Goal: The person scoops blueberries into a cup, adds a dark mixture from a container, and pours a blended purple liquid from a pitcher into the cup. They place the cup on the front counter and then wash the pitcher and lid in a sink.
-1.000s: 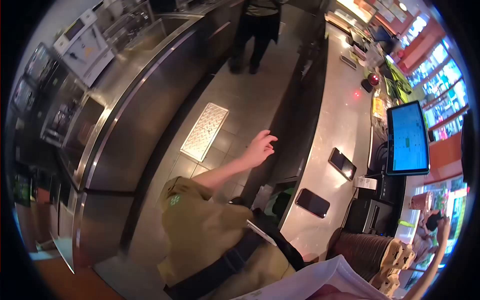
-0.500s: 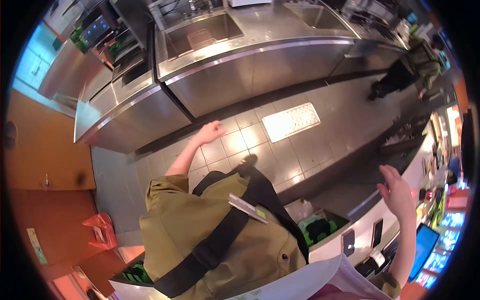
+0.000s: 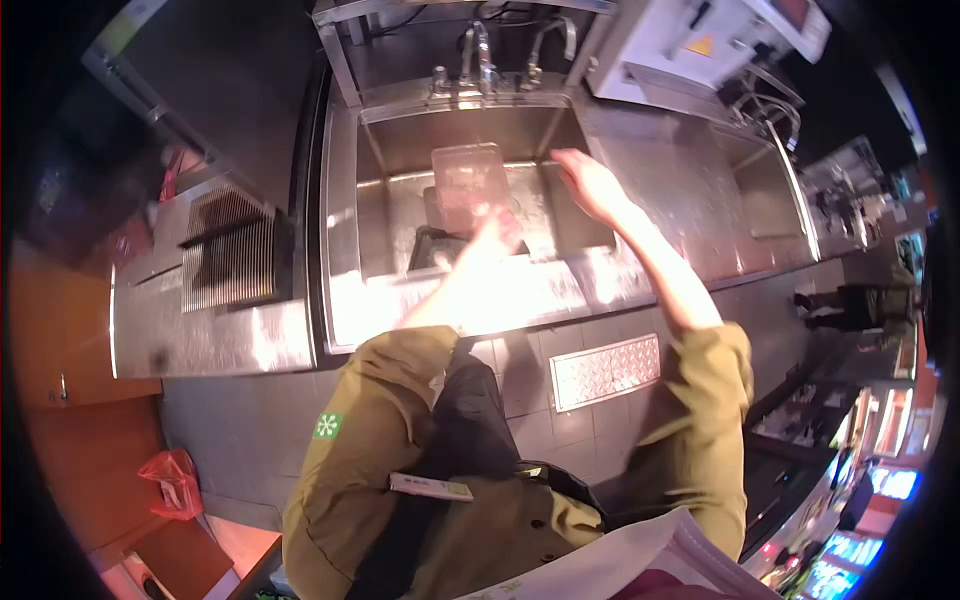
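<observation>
In the head view, a steel sink (image 3: 345,200) lies in front of me. Inside it stands a clear plastic container (image 3: 465,170), with a dark tray (image 3: 430,250) low beside it. My left hand (image 3: 495,232) reaches over the front edge and overlaps the container's lower part; its fingers are smeared by motion and glare, so I cannot tell whether they grip it. Over the sink's right side, my right hand (image 3: 592,188) is stretched out with nothing in it, fingers pointing toward the container. Faucets (image 3: 480,65) rise behind the sink.
A ribbed metal drainer (image 3: 232,250) is set in the counter on the left. To the right are a white machine (image 3: 690,50) and a second sink (image 3: 770,200). A patterned floor plate (image 3: 605,372) lies below. Another person (image 3: 865,305) stands far right; a red bag (image 3: 172,482) sits lower left.
I have turned and stepped up to the sink. Both hands have moved from out over the floor and beside the right-hand counter to over the basin.
</observation>
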Demonstrator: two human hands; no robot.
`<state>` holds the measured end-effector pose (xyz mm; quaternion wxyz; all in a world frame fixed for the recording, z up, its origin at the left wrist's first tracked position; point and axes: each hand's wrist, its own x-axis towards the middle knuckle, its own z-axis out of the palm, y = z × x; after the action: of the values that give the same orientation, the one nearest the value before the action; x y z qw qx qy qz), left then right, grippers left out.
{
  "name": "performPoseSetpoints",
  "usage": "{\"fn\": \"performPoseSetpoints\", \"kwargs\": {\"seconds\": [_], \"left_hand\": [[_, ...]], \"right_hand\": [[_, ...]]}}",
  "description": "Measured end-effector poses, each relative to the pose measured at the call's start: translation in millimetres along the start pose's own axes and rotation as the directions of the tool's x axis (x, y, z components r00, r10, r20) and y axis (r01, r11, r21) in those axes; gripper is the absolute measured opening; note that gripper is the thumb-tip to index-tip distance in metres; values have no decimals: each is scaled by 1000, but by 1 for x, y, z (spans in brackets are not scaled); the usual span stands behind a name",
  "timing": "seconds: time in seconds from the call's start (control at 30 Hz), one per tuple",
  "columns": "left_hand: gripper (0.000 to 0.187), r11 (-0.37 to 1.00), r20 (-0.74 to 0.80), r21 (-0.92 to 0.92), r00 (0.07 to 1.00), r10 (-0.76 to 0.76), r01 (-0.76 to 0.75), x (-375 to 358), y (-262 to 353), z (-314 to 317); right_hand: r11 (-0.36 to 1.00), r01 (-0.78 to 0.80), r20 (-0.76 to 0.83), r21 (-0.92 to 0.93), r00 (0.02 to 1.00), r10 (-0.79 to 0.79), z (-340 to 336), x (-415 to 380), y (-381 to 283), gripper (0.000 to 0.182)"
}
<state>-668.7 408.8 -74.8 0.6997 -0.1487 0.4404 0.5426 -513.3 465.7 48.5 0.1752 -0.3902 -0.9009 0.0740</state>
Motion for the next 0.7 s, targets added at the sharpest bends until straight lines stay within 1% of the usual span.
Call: {"fn": "performPoseSetpoints", "kwargs": {"seconds": [0.03,0.07,0.1,0.13,0.17,0.2,0.23,0.3,0.33,0.37,0.4,0.43,0.47,0.5,0.57,0.6,0.63,0.67,0.7], "left_hand": [[19,998,-66,58,998,17,-13,19,-2,5],[23,993,-130,115,991,30,-15,34,-5,9],[31,990,-239,135,971,-13,47,50,-4,11],[34,991,-238,108,970,-49,77,61,-4,9],[37,991,-239,80,967,-85,107,71,-5,6],[39,991,-229,-18,965,-130,129,93,-12,-1],[40,983,-211,-110,963,-166,146,113,-18,-10],[34,991,-239,-60,963,-127,116,107,-14,-7],[31,994,-252,-34,962,-107,102,104,-12,-5],[28,993,-209,-7,971,-118,119,103,-6,-4],[20,994,-212,-17,971,-113,112,116,-6,-5],[14,994,-217,-27,970,-110,107,126,-9,-9],[14,994,-227,-37,967,-112,107,133,-15,-18],[14,981,-230,-58,953,-195,186,138,-18,-28],[16,938,-218,-97,912,-347,334,145,-12,-44],[18,941,-179,-100,925,-335,322,135,-4,-43],[21,945,-138,-104,936,-323,311,125,4,-43],[22,942,-79,-132,944,-321,310,136,3,-60],[21,962,-116,-88,956,-269,259,128,9,-57]], "right_hand": [[996,28,-55,79,998,-24,27,50,12,35],[998,26,-144,65,989,-16,54,93,23,36],[999,13,-235,30,972,-6,76,131,32,40],[999,-48,-313,-4,949,44,100,164,48,43],[990,-135,-227,47,963,143,103,189,52,35],[974,-228,-77,7,971,228,97,205,51,22],[966,-245,-36,-83,969,243,108,215,64,11],[981,-163,-66,-105,985,157,113,217,72,9],[974,-180,-61,-137,983,173,109,216,74,9],[967,-194,-64,-168,981,186,99,217,72,9],[954,-233,63,-189,967,249,94,221,70,19],[978,-134,-87,-158,989,122,97,217,70,22],[990,-35,-234,-140,972,1,101,207,69,26],[988,68,-379,-139,918,-116,98,198,61,31],[992,-61,-295,-108,955,27,98,149,29,48],[993,-121,-236,-7,965,115,113,117,22,48],[943,-316,-2,100,948,318,127,82,10,38],[713,-631,331,308,773,541,137,64,-2,28],[486,-679,338,551,714,613,178,30,3,24]]}}
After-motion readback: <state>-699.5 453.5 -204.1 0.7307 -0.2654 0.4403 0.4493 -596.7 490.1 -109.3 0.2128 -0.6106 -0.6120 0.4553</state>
